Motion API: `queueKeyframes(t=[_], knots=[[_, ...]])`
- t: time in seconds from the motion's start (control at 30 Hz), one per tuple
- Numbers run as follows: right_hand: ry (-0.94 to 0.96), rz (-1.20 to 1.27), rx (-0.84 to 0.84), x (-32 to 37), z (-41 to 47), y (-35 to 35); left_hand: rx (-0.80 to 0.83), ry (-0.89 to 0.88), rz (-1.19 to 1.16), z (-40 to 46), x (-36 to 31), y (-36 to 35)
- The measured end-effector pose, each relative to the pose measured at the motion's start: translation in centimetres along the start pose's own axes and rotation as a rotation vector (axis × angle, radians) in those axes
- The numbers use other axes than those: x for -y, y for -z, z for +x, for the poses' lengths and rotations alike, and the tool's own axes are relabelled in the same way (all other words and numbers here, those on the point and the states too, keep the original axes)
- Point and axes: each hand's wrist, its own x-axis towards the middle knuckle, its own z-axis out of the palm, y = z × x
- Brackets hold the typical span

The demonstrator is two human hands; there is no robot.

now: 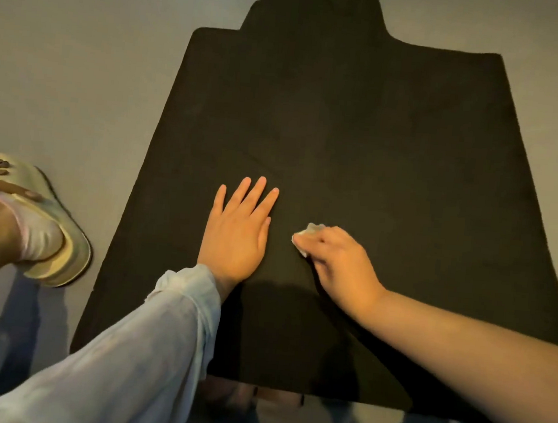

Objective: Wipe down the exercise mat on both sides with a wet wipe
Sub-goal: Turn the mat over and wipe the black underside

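From the head camera I see the dark exercise mat (361,144) lying flat on a pale grey floor (81,59), under both hands. My left hand (237,231) rests flat on it, fingers straight and spread, pinning it. Just to its right, my right hand (340,264) has its fingers curled round a crumpled wet wipe (304,238), pressed to the mat. I judge the mat soft, light and floppy, likely to creep under rubbing; to flip it I'd take the near edge below my wrists. Left of my left hand stands a sandalled foot (33,223).
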Motion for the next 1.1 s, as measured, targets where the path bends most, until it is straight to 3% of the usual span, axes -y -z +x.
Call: queueKeyframes(t=[0.2, 0.37, 0.43, 0.5, 0.6, 0.73, 0.8, 0.87, 1.1], knots=[[0.319, 0.121, 0.358, 1.7, -7.2, -0.7, -0.017, -0.002, 0.019, -0.2, -0.2, 0.1], [0.476, 0.14, 0.474, 1.1, -7.4, 0.9, -0.02, -0.004, 0.012, -0.4, -0.1, 0.1], [0.435, 0.127, 0.366, -0.2, -5.3, 2.4, -0.027, -0.001, 0.001, -0.4, -0.1, 0.0], [0.318, 0.023, 0.135, -2.5, -1.7, 4.1, -0.03, 0.003, -0.008, -0.3, -0.1, 0.0], [-0.027, -0.15, -0.186, -6.6, 4.5, 5.4, -0.027, 0.0, -0.005, -0.2, -0.1, 0.0], [-0.503, -0.026, -0.448, -11.1, 10.6, 5.1, -0.035, -0.004, -0.033, -0.2, 0.1, 0.0], [-0.623, 0.006, -0.42, -12.2, 11.9, 3.8, -0.043, -0.004, -0.038, -0.1, 0.1, -0.1], [-0.626, -0.015, -0.351, -12.2, 11.9, 2.5, -0.043, -0.005, -0.042, 0.0, 0.1, -0.1], [-0.293, -0.068, -0.155, -8.2, 6.5, 1.7, -0.054, -0.007, -0.039, -0.1, 0.1, -0.1]])
